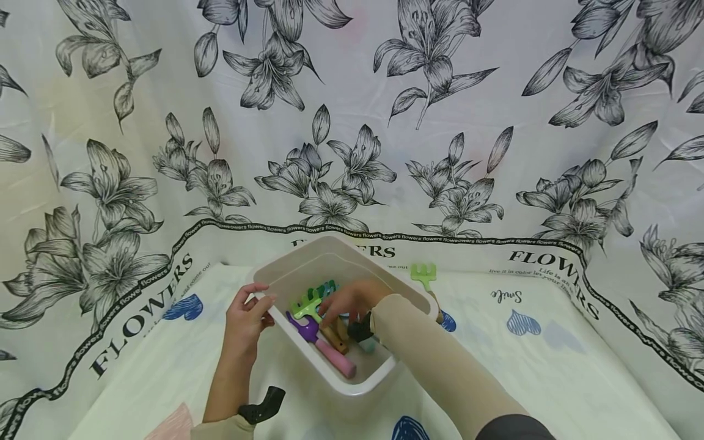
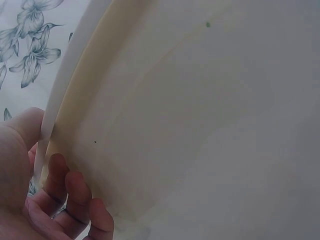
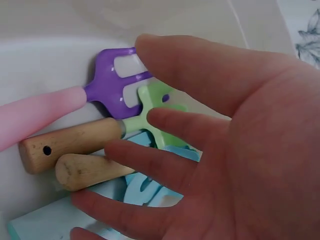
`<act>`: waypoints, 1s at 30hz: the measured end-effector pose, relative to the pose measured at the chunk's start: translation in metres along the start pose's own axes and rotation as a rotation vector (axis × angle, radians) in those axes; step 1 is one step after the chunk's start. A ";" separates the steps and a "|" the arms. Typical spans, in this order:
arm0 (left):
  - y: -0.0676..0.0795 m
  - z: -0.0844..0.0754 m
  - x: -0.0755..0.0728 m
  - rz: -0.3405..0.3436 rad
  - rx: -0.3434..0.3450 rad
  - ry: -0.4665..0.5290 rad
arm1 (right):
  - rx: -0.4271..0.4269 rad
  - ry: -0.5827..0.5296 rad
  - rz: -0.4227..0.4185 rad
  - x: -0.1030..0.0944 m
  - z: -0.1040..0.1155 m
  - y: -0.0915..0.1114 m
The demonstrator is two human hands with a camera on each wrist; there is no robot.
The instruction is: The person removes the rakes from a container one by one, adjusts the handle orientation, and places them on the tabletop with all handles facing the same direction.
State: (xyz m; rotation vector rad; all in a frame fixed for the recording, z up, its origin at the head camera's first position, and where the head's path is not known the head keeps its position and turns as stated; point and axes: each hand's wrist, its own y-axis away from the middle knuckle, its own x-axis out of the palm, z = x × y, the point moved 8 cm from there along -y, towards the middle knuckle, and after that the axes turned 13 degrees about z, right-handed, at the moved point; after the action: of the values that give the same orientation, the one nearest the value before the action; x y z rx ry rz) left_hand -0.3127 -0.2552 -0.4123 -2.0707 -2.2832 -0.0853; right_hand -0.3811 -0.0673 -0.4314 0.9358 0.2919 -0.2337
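Note:
A whitish plastic bin (image 1: 354,388) stands on the cloth with several toy garden tools in it. My left hand (image 1: 246,315) grips its left rim, thumb on one side and curled fingers on the other in the left wrist view. Inside the bin, my right hand (image 1: 352,300) hovers with fingers spread over the tools. Nearest its thumb lies a purple hand fork (image 3: 106,82) with a pink handle. Beneath the fingers are a light green rake (image 3: 135,121) with a wooden handle (image 3: 72,145), a second wooden handle (image 3: 90,171) and light blue pieces (image 3: 142,190), partly hidden.
Another light green rake (image 1: 423,273) lies outside the bin, beyond its right rim. White cloth (image 1: 550,366) with printed hearts covers the surface. A flower-printed curtain (image 1: 352,73) closes off the back and sides.

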 end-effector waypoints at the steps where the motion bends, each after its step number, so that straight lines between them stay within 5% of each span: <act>1: 0.000 0.000 0.000 -0.001 -0.001 0.001 | -0.004 -0.013 0.009 0.001 -0.001 -0.001; 13: 0.001 0.000 0.000 -0.008 -0.008 -0.016 | -0.156 -0.159 -0.016 -0.001 0.008 0.002; 23: 0.000 0.000 -0.001 -0.009 -0.009 -0.022 | -0.427 -0.126 -0.284 -0.035 0.023 0.024; 30: 0.001 -0.001 -0.001 -0.019 -0.033 -0.034 | -0.455 -0.190 -0.542 -0.060 0.019 0.039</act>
State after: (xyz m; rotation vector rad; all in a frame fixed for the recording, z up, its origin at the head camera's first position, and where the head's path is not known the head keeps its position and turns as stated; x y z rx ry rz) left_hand -0.3118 -0.2559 -0.4117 -2.0827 -2.3367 -0.0894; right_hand -0.4223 -0.0565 -0.3701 0.3652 0.3988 -0.7180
